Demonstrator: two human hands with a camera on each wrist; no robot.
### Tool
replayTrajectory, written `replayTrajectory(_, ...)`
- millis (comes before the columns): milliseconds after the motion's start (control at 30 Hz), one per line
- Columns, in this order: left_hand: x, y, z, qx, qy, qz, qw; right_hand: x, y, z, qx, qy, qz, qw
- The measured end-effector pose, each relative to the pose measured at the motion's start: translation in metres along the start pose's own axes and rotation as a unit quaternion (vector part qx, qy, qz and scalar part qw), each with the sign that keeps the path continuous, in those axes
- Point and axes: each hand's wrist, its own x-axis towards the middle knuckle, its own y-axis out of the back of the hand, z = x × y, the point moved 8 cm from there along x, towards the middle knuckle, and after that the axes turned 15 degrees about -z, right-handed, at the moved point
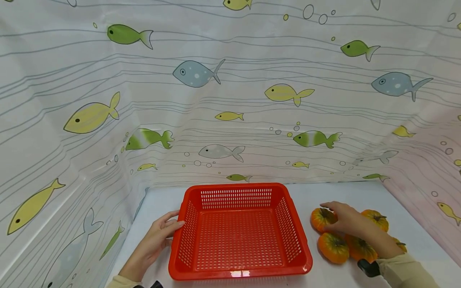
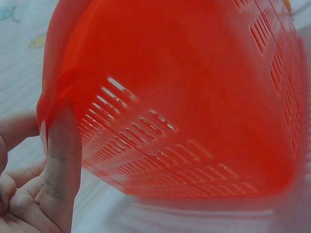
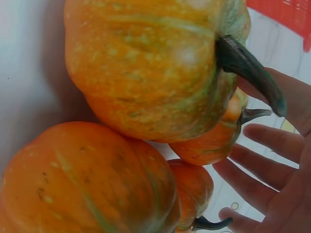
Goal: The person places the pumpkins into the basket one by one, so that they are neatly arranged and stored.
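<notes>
A red plastic basket (image 1: 216, 275) with slotted walls stands on the white surface, nothing in it. My left hand (image 1: 158, 237) pinches its left rim; in the left wrist view a thumb (image 2: 62, 155) lies against the wall beside the rim. To the right of the basket, several small orange-green pumpkins with dark stems sit close together. Over the farthest-left pumpkin (image 1: 321, 221) is my right hand (image 1: 343, 218), fingers spread and partly covering it. The right wrist view has these spread fingers (image 3: 252, 184) beside the stems, with one large pumpkin (image 3: 146, 68) close to the camera.
Another pumpkin (image 1: 333, 249) lies nearest the basket's right side, and one more (image 1: 376, 218) sits behind the right forearm. A fish-patterned curtain (image 1: 252, 132) rises at the back and on both sides of the white tabletop (image 1: 306, 196).
</notes>
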Motion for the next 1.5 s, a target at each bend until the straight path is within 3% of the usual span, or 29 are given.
replayTrajectory(467,0.001,-0.002,-0.006,-0.043,-0.020,0.000,0.9988,0.007,-0.004,0.005,0.000,-0.008,-0.010,1.000)
replayTrajectory(967,0.001,-0.003,-0.007,-0.052,-0.027,-0.001,0.9983,0.004,-0.006,0.006,0.007,0.009,0.006,1.000)
replayTrajectory(1267,-0.002,0.000,-0.009,-0.058,-0.017,0.025,0.9979,0.000,0.000,0.002,0.022,0.030,0.042,0.998)
replayTrajectory(1500,0.000,-0.001,-0.008,-0.058,-0.014,0.026,0.9979,-0.007,0.010,-0.006,0.010,0.074,0.103,0.992)
